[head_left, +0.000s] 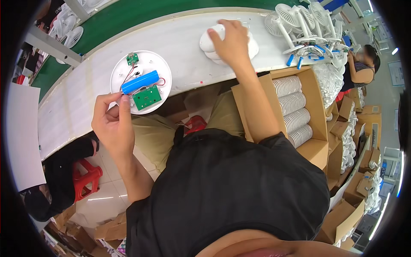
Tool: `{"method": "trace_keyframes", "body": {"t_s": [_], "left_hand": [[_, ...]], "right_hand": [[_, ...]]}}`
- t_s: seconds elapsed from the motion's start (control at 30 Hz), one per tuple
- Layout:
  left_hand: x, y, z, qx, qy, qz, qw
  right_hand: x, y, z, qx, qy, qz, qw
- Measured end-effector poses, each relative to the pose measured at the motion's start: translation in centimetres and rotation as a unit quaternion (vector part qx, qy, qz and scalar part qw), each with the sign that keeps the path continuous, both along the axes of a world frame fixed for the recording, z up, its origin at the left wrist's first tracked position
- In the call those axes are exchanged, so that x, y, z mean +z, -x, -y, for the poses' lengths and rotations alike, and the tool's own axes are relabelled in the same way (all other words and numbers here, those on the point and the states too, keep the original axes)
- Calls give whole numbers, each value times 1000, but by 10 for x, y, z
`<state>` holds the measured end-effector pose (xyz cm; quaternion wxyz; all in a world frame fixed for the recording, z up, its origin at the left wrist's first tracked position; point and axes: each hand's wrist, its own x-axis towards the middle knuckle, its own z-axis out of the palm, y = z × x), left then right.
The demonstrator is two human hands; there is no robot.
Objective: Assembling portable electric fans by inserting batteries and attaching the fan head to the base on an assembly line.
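Note:
A round white plastic base lies on the bench at the left, tipping over the near edge. On it are a blue cylindrical battery, a green circuit board, a smaller green board and thin red wires. My left hand is pinched at the battery's left end, by the base's rim; the fingertips hide what is between them. Farther off to the right, my right hand reaches over a pile of white rounded plastic covers, thumb and fingers apart, resting on the top one.
An open cardboard box with rows of stacked white discs stands at my right. Behind it on the bench are white fans with blue batteries. A green belt runs along the far side. People sit to the left and right; a red stool is at left.

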<state>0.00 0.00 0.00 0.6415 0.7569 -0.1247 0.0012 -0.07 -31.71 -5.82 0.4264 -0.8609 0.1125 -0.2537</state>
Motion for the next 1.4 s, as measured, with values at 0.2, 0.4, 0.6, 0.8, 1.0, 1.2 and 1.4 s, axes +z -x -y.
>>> {"method": "trace_keyframes", "body": {"t_s": [0.2,0.4,0.6,0.8,1.0,1.2,1.4], "left_hand": [[-9,-25,13,48,31,40,998],[-1,-43,21,89,36,72,993],[-4,-19,3,104,50,121,986],[12,-11,8,101,57,74,990],[4,0,-1,114,93,51,988],[-10,4,11,112,84,78,987],[-20,11,12,114,85,80,987]], "right_hand": [[-41,-41,23,-188,343,-199,898],[-39,-60,9,-194,389,-73,898],[-16,-31,-14,-146,358,34,922],[-10,-18,-39,-29,140,-47,989],[53,31,-73,109,-395,108,906],[62,40,-122,187,-425,112,878],[62,30,-148,185,-424,106,880]]}}
